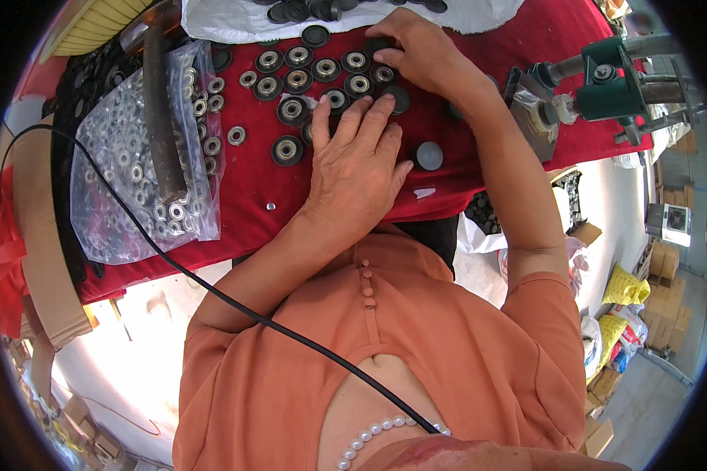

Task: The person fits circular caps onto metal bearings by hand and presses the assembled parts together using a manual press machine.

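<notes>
On the red cloth sit several black round caps with metal ball bearings seated in them, one standing apart near the front. My left hand rests over the group, palm down, with its fingers spread and their tips touching caps. Farther back, my right hand pinches a black round cap between thumb and fingers. Just below it lies a loose bearing. A dark cap sits by my left fingertips. A grey disc lies right of my left thumb.
A clear plastic bag full of bearings lies at left, with a hammer across it. Loose black caps lie on white sheeting at the back. A green metal hand press stands at right. A black cable crosses the view.
</notes>
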Demonstrator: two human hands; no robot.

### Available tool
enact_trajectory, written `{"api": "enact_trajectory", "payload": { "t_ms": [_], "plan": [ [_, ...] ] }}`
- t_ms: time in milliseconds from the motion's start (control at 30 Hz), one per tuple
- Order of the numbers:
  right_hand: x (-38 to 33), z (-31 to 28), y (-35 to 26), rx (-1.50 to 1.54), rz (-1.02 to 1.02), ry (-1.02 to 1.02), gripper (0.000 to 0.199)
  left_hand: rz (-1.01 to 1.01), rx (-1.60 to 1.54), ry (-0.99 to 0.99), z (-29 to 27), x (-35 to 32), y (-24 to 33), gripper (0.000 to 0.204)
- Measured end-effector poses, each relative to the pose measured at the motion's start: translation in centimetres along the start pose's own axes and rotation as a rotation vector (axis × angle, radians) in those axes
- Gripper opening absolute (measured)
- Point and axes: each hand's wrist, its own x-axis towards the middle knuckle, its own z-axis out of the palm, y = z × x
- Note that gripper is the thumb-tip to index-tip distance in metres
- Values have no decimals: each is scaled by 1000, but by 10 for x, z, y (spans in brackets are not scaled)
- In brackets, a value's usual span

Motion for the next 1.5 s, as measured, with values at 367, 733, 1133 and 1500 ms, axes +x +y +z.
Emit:
{"api": "enact_trajectory", "payload": {
  "t_ms": [367,733,1133,1500],
  "plan": [
    [-30,-27,-20,-60,109,-18,31,0,-7,11,1,-1,0,42],
    [-30,-29,-15,-177,67,-67,31,5,-13,-5,0,-1,0,43],
    [-29,-29,-33,202,152,-34,34,66,-143,10,3,-1,-3,39],
    [-19,-34,-39,214,231,-147,36,69,-166,2,4,-2,-3,38]
  ]
}}
